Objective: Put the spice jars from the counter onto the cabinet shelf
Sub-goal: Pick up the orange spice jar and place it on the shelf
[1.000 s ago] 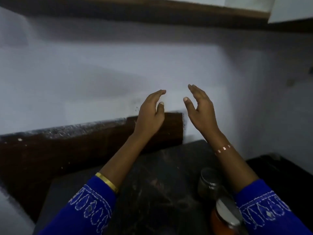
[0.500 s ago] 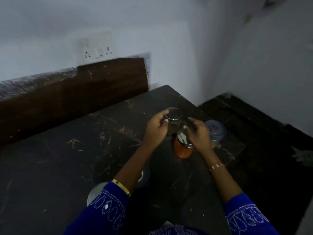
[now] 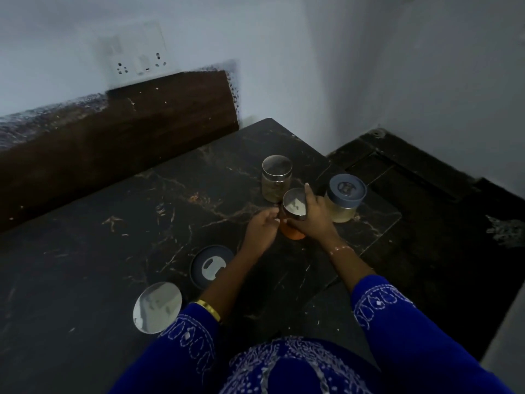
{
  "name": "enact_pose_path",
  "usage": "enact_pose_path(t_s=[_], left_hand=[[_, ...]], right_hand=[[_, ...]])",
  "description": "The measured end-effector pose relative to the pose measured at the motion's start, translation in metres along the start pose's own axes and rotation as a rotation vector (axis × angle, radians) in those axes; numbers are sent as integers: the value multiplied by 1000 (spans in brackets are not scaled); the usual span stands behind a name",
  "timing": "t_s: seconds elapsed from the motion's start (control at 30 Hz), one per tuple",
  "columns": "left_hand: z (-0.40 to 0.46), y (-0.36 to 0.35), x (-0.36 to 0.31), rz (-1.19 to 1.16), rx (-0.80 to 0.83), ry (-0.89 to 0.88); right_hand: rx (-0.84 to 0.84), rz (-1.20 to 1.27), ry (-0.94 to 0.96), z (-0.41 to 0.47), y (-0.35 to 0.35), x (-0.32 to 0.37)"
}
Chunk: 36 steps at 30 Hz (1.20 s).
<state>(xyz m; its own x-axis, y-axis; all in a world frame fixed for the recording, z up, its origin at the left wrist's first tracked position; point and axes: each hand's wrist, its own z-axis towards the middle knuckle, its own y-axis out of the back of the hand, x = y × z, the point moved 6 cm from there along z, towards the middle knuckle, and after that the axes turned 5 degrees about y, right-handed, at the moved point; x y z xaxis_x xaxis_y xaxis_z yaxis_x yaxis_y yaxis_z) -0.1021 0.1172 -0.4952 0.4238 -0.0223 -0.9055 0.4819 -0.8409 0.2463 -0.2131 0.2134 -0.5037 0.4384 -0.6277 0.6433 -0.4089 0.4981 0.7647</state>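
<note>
An orange spice jar (image 3: 292, 234) with a steel lid stands on the black marble counter (image 3: 142, 223). My right hand (image 3: 315, 216) grips it from the right, fingers curled round its upper part. My left hand (image 3: 261, 226) cups its left side with curled fingers, fingertips on the glass. Just behind it stands a clear jar (image 3: 275, 179) with a steel lid. To its right is a jar with a blue-grey lid (image 3: 346, 194) and pale contents. The cabinet shelf is out of view.
Two more lidded jars stand near me on the counter: a blue-lidded one (image 3: 208, 267) partly under my left forearm and a steel-lidded one (image 3: 157, 307). A brown backsplash (image 3: 113, 132) and wall socket (image 3: 136, 59) are behind. The counter ends at right above a lower dark ledge (image 3: 426, 194).
My view dropped from the wall to the counter. Both hands came down from mid-air; my left hand shifted from the clear jar to the orange jar, which my right hand now grips.
</note>
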Motion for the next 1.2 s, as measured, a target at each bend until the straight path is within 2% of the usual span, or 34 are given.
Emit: enact_pose_path(t_s=[0.17,0.27,0.33,0.4,0.5,0.6,0.67,0.77,0.83,1.03,1.2], left_hand=[[-1,9,2,23,-41,-20],[-11,19,-13,29,-70,-198],[-20,32,-26,92,-120,-348],[-21,40,-35,184,-166,-420],[-30,59,-54,296,-402,-435],[-42,89,-75,250,-648,-505],[-47,109,-82,218,-717,-566],[-54,134,-91,68,-631,-574],[-59,148,-96,-113,-526,-540],[-63,163,-102,-704,-116,-412],[-65,170,-97,-942,66,-362]], right_hand=[[-86,66,11,0,1,10],[-140,232,25,2,9,38],[-173,336,71,6,21,68],[-240,396,80,6,34,94],[-283,457,125,3,48,134],[-251,535,234,-5,53,173],[-174,574,310,-9,54,192],[-29,865,344,-10,54,201],[-22,964,333,-9,57,200],[107,902,368,-21,33,216],[149,907,421,-36,18,233]])
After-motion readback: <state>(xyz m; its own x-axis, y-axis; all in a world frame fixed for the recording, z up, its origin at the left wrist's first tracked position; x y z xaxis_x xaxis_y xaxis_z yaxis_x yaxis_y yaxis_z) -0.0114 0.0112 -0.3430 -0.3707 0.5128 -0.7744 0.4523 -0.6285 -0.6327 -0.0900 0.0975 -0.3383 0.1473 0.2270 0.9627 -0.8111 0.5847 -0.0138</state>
